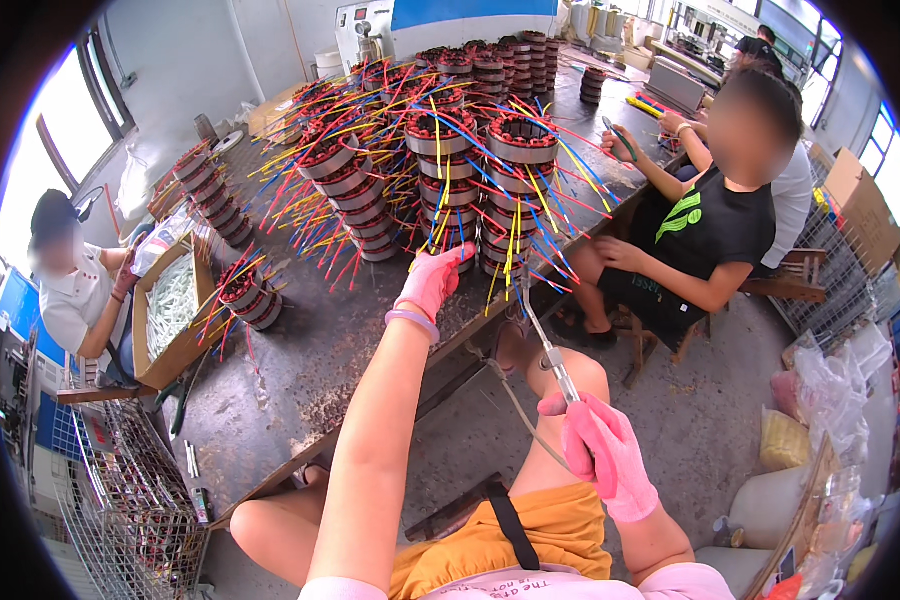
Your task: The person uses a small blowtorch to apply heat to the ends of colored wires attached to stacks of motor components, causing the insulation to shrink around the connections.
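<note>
My left hand (435, 282), in a pink glove, reaches to the table's near edge with fingers closed around wire leads at the foot of a stator stack (448, 190). Its forefinger points right. Beside it stands another stack of motor stators (522, 150), steel rings with red windings and red, yellow and blue leads hanging down. In my right hand (610, 455), also gloved in pink, is a slim metal torch-like wand (558, 368). The wand's thin tip points up toward the hanging leads, and a pale hose (525, 415) runs near it.
More stator stacks crowd the dark metal table (305, 395). A small stack (250, 298) and an open box of white pieces (175, 300) are on the left. One person (715, 220) sits at right holding pliers; another (85, 300) is at left. A wire cart (135, 510) stands lower left.
</note>
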Demonstrator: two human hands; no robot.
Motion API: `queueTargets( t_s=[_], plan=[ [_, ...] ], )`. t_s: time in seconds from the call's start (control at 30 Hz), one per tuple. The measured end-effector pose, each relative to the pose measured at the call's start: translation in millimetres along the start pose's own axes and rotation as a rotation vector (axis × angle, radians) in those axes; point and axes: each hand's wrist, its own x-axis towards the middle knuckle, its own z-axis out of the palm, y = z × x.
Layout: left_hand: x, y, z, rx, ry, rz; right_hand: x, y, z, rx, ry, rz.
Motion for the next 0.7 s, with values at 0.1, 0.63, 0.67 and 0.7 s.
queueTargets(
  t_s=[0.1,0.63,0.67,0.7],
  plan=[
    [9.4,-6.7,-14.7,-0.151,-0.096,0.059,0.7,0.2,3.2,0.011,-0.026,-0.018],
    [27.8,-26.8,-16.6,-0.271,-0.028,0.109,1.0,-2.7,8.5,0.001,-0.009,-0.026],
    [25.7,-27.4,-13.2,-0.275,-0.025,0.119,1.2,-2.3,8.4,-0.007,0.004,-0.032],
    [23.9,-27.2,-10.2,-0.280,-0.021,0.129,1.1,-2.1,7.9,-0.004,0.009,-0.033]
  ],
)
